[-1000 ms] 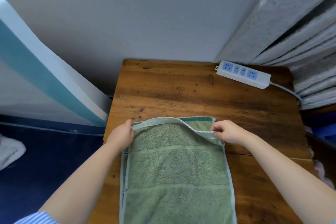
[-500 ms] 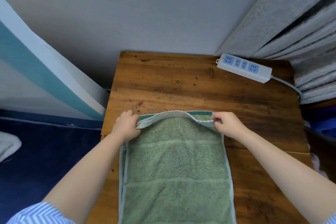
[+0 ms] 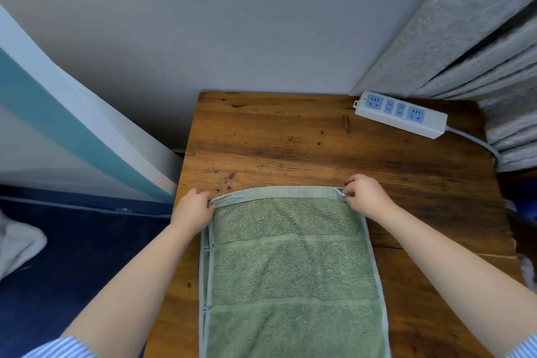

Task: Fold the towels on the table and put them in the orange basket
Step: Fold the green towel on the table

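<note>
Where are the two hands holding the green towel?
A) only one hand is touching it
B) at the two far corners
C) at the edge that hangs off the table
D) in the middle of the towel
B: the left hand and the right hand each pinch one far corner of the green towel, which lies flat on the wooden table.

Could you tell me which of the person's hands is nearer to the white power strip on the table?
Right. The right hand pinches the green towel's far right corner, below the power strip; the left hand holds the far left corner, much farther across the table.
</note>
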The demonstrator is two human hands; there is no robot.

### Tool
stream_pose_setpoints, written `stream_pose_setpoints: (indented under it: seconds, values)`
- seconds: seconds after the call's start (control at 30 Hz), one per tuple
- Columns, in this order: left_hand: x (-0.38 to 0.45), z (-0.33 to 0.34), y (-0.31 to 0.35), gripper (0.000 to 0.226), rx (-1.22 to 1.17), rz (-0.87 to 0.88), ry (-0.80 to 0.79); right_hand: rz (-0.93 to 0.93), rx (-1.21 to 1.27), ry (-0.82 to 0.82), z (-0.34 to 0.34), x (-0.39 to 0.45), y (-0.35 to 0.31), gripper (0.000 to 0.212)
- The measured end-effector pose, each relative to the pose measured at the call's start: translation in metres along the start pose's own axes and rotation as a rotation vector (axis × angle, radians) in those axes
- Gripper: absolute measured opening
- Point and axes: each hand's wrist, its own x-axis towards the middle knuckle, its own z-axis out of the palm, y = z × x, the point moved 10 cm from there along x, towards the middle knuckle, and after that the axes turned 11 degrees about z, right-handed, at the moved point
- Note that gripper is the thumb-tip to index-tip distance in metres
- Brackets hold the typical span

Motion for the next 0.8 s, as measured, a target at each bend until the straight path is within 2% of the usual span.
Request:
stream_pose_setpoints:
  seconds: [0.2, 0.3, 0.4, 0.5, 0.63, 0.73, 0.8]
  values:
    - [0.003, 0.006, 0.006, 0.014, -0.082, -0.069, -0.03, 0.001, -0.059, -0.067, 0.0, -0.001, -0.007, 0.024]
    - [0.0, 0.005, 0.001, 0.023, -0.148, -0.094, -0.03, 0.007, -0.079, -0.082, -0.004, -0.002, -0.006, 0.022]
    - [-0.008, -0.004, -0.006, 0.019, -0.239, -0.109, 0.027, -0.015, -0.089, -0.076, -0.011, -0.008, -0.009, 0.02]
    - [-0.021, -0.016, -0.01, 0.029, -0.283, -0.123, 0.083, 0.004, -0.089, -0.04, -0.025, -0.017, -0.007, 0.021]
    - [-0.032, -0.03, -0.006, 0.032, -0.254, -0.114, 0.119, 0.005, -0.046, -0.072, -0.038, -0.028, -0.001, 0.022]
    - [-0.046, -0.042, 0.002, 0.03, -0.247, -0.078, 0.154, -0.058, -0.007, -0.089, -0.048, -0.048, 0.001, 0.013]
    - [-0.056, -0.05, 0.007, 0.028, -0.222, -0.047, 0.185, -0.095, 0.005, -0.088, -0.055, -0.063, 0.001, 0.023]
